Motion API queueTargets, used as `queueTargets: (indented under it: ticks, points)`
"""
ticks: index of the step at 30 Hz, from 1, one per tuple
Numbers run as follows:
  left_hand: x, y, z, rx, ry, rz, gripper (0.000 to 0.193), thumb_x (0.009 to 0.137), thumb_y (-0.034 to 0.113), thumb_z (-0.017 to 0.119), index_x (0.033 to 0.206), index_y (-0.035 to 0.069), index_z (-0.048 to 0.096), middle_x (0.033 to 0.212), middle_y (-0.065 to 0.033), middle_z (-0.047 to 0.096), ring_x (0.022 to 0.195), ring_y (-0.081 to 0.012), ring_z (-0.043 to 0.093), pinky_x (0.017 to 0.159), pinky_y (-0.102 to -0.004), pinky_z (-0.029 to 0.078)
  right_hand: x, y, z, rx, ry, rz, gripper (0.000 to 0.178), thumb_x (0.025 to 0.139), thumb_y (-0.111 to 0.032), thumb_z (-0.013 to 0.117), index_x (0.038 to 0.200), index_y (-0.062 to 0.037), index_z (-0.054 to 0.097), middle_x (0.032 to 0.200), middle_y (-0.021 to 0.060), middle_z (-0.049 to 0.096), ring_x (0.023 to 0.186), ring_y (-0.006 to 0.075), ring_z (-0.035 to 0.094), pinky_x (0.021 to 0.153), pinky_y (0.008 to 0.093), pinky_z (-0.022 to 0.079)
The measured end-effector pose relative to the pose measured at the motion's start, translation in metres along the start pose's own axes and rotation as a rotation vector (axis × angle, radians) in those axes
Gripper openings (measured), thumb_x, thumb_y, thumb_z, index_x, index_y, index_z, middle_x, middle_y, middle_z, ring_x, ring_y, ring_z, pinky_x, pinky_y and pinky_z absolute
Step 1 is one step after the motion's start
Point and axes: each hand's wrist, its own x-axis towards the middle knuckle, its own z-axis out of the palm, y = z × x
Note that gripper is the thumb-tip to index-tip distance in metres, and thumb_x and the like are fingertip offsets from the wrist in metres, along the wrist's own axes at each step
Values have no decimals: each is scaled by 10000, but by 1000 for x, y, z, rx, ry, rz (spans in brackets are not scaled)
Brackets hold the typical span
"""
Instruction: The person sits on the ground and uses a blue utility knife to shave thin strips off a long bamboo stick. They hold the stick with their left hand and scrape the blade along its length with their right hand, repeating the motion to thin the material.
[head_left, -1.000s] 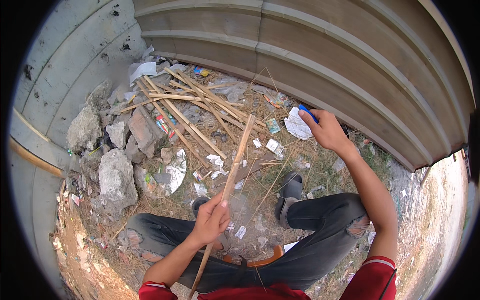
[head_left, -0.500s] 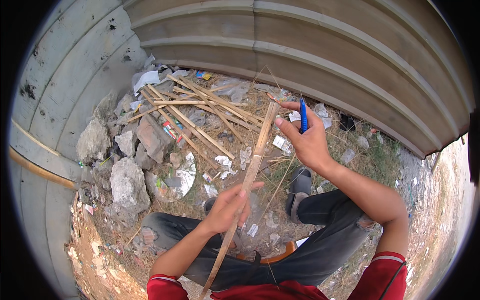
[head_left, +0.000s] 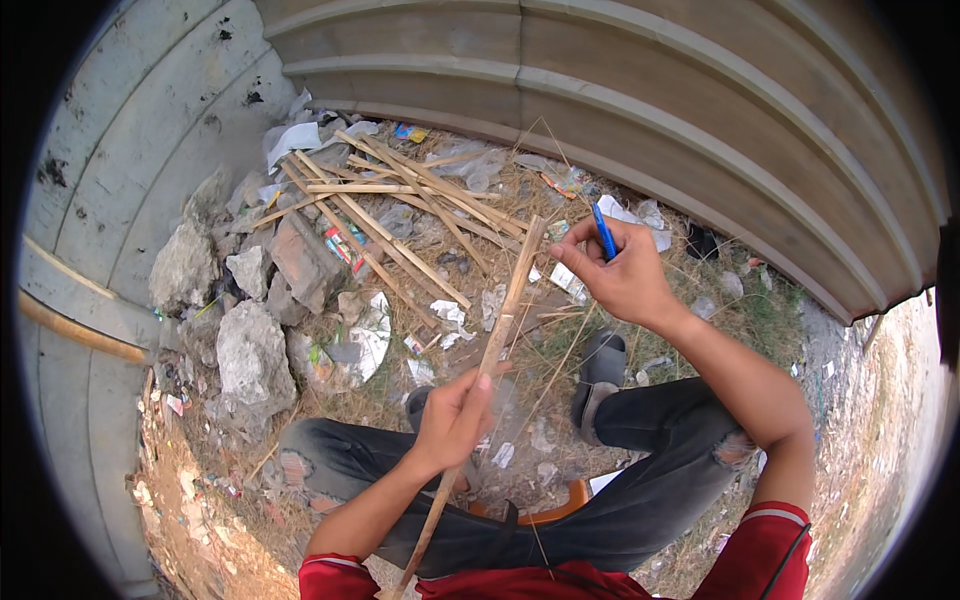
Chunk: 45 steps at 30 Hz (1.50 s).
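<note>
A long flat strip of bamboo (head_left: 512,300) slants across the middle, its far end raised and its near end running down toward my lap. My left hand (head_left: 455,415) is closed around its lower half, thumb on top. Near the strip's far end, my right hand (head_left: 625,265) is closed on a slim blue utility knife (head_left: 604,232). The knife's handle stands up between the fingers, and its blade is not visible. My right thumb and forefinger are pinched beside the tip of the strip; whether they touch it I cannot tell.
More bamboo strips (head_left: 400,195) lie crossed on the littered ground ahead. Rough rocks (head_left: 250,355) are heaped at the left. Corrugated metal sheeting (head_left: 650,110) closes off the far side, and a pale wall (head_left: 130,150) stands left. An orange seat edge (head_left: 575,500) shows beneath me.
My right hand has drawn its fingers in toward a pinch, and the blue knife has tilted to the left. My left hand keeps its hold on the strip.
</note>
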Motion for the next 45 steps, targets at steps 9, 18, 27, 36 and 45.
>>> queueTargets:
  ticks: [9, 18, 27, 36, 45]
  points:
    - [33, -34, -19, 182, 280, 85, 413, 1101, 323, 480, 1315, 6, 635, 568, 77, 390, 467, -28, 370, 432, -233, 294, -17, -11, 14, -250, -167, -283, 199, 866, -158, 762, 836, -3, 641, 640, 176, 563, 542, 321, 548, 531, 397, 447]
    - [30, -29, -58, -224, 350, -21, 489, 1113, 381, 405, 1405, 32, 583, 568, 61, 383, 452, -49, 342, 434, -243, 299, -42, -41, -6, -250, -274, -33, 263, 882, -228, 782, 922, 4, 664, 622, 155, 582, 509, 259, 562, 538, 388, 458]
    - [4, -23, -4, -146, 55, 51, 478, 1119, 305, 410, 1456, -17, 513, 588, 2, 462, 464, -71, 422, 453, -232, 363, -29, -23, -12, -380, -267, -61, 534, 1029, -491, 517, 888, 4, 661, 628, 192, 611, 607, 434, 621, 602, 511, 484]
    - [-5, -24, 18, 5, 192, 85, 490, 1033, 166, 617, 1468, -28, 505, 831, 30, 611, 727, 3, 466, 610, -186, 400, -36, -26, 9, -607, -450, -81, 506, 1009, -497, 543, 864, -34, 688, 644, 228, 636, 671, 456, 658, 661, 545, 528]
    - [1, -16, 11, 268, 282, 127, 475, 955, 128, 696, 1368, -78, 584, 709, -93, 677, 690, -29, 569, 604, -248, 487, -12, -3, 9, -801, -272, -117, 571, 1002, -560, 525, 851, -41, 711, 663, 236, 655, 690, 456, 669, 655, 550, 534]
